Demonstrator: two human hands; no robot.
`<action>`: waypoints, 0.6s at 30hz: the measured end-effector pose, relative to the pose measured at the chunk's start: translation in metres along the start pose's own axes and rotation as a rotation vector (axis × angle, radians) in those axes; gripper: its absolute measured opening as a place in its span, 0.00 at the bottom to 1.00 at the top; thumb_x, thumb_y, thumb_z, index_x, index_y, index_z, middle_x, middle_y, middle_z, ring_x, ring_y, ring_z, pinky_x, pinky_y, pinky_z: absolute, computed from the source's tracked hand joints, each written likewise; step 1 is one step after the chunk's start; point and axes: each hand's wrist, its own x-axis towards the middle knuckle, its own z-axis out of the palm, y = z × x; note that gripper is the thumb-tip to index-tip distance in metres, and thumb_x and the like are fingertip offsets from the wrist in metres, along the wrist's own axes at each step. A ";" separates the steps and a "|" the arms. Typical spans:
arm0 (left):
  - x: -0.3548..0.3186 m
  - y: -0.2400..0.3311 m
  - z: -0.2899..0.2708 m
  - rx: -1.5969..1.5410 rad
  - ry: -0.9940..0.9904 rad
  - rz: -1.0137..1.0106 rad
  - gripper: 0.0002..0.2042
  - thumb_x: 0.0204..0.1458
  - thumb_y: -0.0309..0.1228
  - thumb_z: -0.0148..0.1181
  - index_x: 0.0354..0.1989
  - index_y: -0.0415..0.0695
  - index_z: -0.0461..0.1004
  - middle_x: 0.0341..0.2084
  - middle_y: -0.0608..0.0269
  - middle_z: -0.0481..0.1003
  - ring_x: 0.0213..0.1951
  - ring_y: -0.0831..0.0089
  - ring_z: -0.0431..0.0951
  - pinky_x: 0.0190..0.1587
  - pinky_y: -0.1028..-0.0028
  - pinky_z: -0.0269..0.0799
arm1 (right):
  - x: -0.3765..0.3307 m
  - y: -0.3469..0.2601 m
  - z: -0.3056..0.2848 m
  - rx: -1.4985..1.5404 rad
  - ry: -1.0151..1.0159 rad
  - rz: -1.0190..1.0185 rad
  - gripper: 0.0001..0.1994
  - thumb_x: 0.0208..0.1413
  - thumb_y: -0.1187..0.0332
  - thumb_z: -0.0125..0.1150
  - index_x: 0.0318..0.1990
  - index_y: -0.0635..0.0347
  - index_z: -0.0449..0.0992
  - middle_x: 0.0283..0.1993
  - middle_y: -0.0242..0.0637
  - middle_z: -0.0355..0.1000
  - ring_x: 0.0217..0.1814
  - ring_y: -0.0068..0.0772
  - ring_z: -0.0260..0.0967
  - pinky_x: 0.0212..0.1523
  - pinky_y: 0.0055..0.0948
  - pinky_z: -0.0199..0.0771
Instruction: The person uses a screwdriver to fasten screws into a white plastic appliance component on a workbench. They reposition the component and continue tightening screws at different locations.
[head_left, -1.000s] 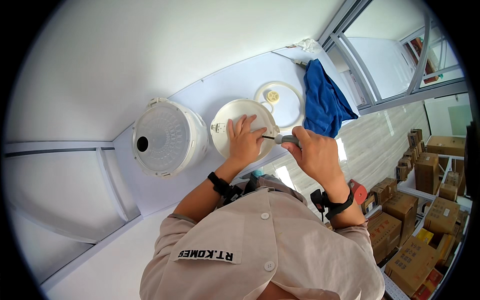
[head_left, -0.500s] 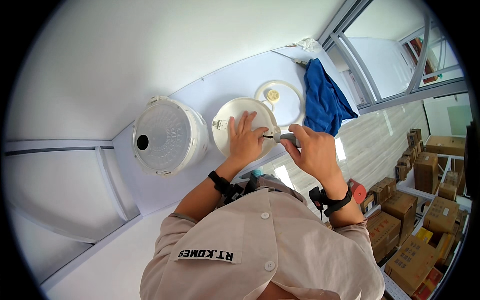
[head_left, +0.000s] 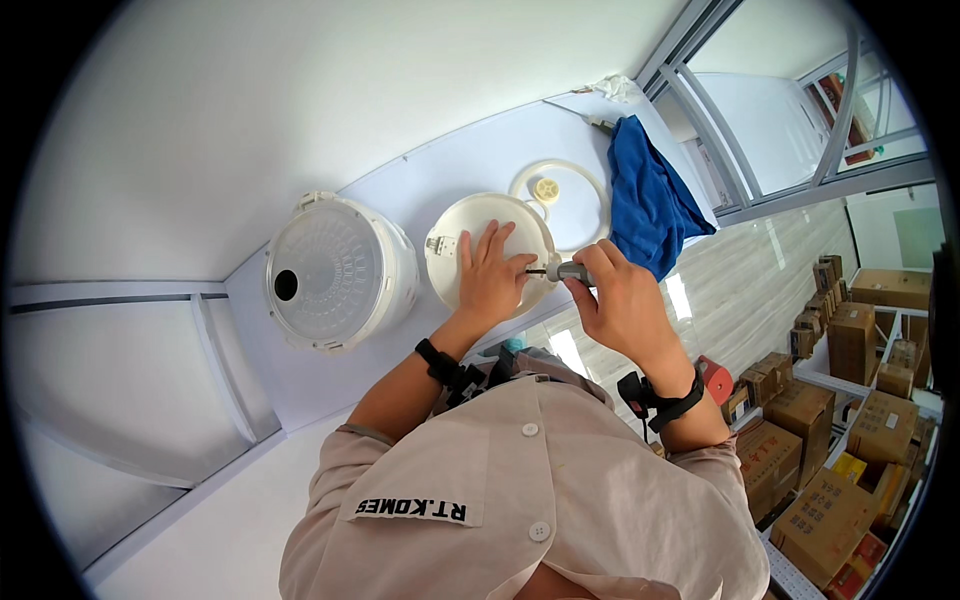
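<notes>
My left hand (head_left: 488, 288) lies with spread fingers on a round cream-coloured lid (head_left: 525, 228), holding it against the white table. Its thumb is close to the shaft of a screwdriver (head_left: 568, 273), whose tip meets the lid near its right side. Gripping the grey handle from the right is my right hand (head_left: 628, 308), fingers closed around its end. A small metal bracket (head_left: 438, 246) sits at the lid's left edge. I cannot make out a screw at the tip.
Left of the lid stands a white pot-like appliance (head_left: 330, 265) with a dark round hole on top. Behind and right lie a cream ring (head_left: 603, 205), a small yellowish round part (head_left: 545, 191) and a blue cloth (head_left: 650, 205). Cardboard boxes (head_left: 825, 525) fill shelves at the right.
My right hand has shifted slightly and its grip on the screwdriver handle has turned; the handle now lies a little more level. My left hand and the lid have barely moved.
</notes>
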 end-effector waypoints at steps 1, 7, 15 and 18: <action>0.000 0.000 0.000 -0.002 -0.006 -0.002 0.18 0.51 0.34 0.76 0.51 0.63 0.88 0.72 0.59 0.67 0.78 0.52 0.58 0.79 0.36 0.40 | 0.000 0.000 0.003 0.004 0.013 0.014 0.14 0.56 0.72 0.72 0.46 0.61 0.74 0.41 0.44 0.75 0.33 0.55 0.77 0.31 0.44 0.77; -0.001 -0.001 0.002 -0.005 -0.017 -0.029 0.18 0.52 0.35 0.76 0.53 0.65 0.87 0.72 0.58 0.66 0.79 0.51 0.58 0.79 0.35 0.39 | -0.003 -0.003 0.005 0.091 0.046 0.035 0.15 0.57 0.72 0.73 0.49 0.63 0.76 0.40 0.46 0.76 0.35 0.54 0.79 0.33 0.42 0.79; 0.004 -0.004 -0.002 -0.001 -0.172 -0.141 0.21 0.57 0.41 0.72 0.61 0.65 0.84 0.76 0.54 0.61 0.80 0.46 0.52 0.78 0.32 0.36 | 0.003 -0.007 -0.005 0.286 0.322 -0.066 0.16 0.56 0.74 0.74 0.50 0.64 0.77 0.43 0.46 0.76 0.38 0.45 0.77 0.40 0.36 0.78; -0.002 -0.001 -0.008 -0.006 -0.228 -0.144 0.24 0.55 0.42 0.72 0.63 0.64 0.82 0.77 0.53 0.60 0.80 0.45 0.52 0.78 0.32 0.36 | -0.004 0.003 -0.005 0.425 0.478 -0.006 0.15 0.58 0.72 0.74 0.49 0.64 0.77 0.43 0.44 0.76 0.42 0.41 0.75 0.45 0.33 0.74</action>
